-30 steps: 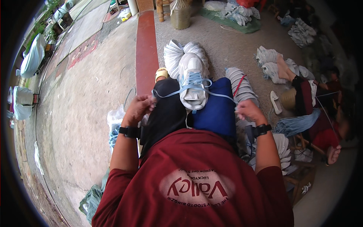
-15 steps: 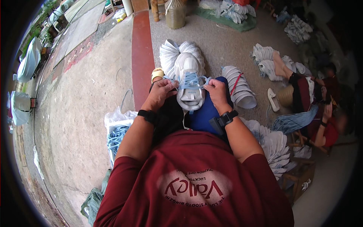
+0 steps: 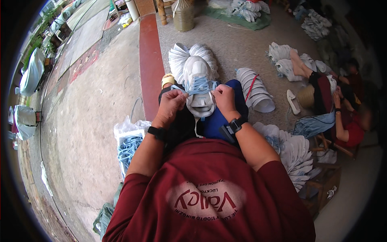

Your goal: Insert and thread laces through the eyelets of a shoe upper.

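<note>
A white sneaker lies between my knees, its heel opening toward me. Whether it has a sole cannot be seen. Light blue shoelace crosses over its tongue. My left hand is closed in a pinch at the left of the opening, on a lace end. On the other side my right hand pinches the lace close to the sneaker's edge. The fingertips of both hands are partly hidden.
Beyond the sneaker sits a fanned stack of white shoe parts. Another nested stack lies right of my knee. A bag of blue laces stands by my left arm. At right sits a co-worker near more blue laces.
Both hands have drawn slightly toward me and lie lower beside the heel opening. The view has shifted a little. The co-worker's hands have moved.
</note>
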### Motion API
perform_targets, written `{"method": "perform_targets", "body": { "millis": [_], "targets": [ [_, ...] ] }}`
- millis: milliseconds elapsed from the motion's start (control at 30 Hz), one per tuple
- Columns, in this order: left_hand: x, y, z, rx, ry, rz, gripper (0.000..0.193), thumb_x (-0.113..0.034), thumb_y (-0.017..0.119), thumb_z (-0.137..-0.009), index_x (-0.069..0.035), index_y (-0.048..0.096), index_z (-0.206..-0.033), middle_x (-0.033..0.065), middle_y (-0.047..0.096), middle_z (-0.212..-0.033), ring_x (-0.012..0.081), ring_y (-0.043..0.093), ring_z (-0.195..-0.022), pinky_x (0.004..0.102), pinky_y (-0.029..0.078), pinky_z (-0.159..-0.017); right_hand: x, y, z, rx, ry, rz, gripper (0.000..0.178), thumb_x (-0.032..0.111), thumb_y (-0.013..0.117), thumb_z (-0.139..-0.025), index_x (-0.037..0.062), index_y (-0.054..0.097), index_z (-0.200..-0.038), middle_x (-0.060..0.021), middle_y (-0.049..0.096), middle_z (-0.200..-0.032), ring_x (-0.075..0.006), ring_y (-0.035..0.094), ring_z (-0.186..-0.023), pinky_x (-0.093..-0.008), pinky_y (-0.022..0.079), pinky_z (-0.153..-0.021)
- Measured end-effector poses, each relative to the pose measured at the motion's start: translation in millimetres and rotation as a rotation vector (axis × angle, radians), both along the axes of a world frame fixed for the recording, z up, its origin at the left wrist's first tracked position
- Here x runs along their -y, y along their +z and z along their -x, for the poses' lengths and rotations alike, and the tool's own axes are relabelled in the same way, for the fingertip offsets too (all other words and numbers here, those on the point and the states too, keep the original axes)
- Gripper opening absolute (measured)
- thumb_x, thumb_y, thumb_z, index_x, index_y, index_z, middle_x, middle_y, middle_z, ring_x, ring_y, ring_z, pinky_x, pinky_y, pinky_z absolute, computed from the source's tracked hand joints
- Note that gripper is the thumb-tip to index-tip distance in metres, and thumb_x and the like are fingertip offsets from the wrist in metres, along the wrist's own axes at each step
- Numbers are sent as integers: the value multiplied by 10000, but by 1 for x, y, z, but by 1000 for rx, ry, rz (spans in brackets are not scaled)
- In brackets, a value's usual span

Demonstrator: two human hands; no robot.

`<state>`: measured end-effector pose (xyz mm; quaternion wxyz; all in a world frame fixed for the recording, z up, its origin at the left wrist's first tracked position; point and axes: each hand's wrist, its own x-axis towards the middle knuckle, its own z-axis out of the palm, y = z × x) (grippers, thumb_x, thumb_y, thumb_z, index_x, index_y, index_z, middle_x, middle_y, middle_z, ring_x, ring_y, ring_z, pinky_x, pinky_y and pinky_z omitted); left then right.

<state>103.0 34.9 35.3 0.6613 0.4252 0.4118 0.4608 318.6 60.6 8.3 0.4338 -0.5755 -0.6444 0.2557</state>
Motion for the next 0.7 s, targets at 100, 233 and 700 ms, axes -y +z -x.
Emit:
{"method": "perform_targets", "body": {
  "millis": [100,233,700],
  "targets": [
    [7,9,-11,-216,-60,34,156,-125,604,-835,-84,553,-693,-35,508,-598,45,421,-500,188,328,-470,20,12,9,251,-2,-115,104,75,617,-698,-3,549,-685,-154,556,-632,-339,567,-659,-424,453,-607],
    [3,0,-17,-288,-49,49,160,-132,610,-833,-80,561,-690,-41,515,-604,33,425,-500,181,326,-463,21,5,6,406,62,-250,80,44,564,-712,5,555,-781,-180,564,-740,-352,565,-729,-441,460,-657],
    [-15,-28,-10,-87,154,28,107,-106,620,-829,-56,597,-738,-14,553,-651,55,477,-531,185,379,-495,2,46,14,906,425,-616,29,64,535,-683,45,553,-694,-137,498,-725,-283,511,-646,-378,423,-575]
  ]
}}
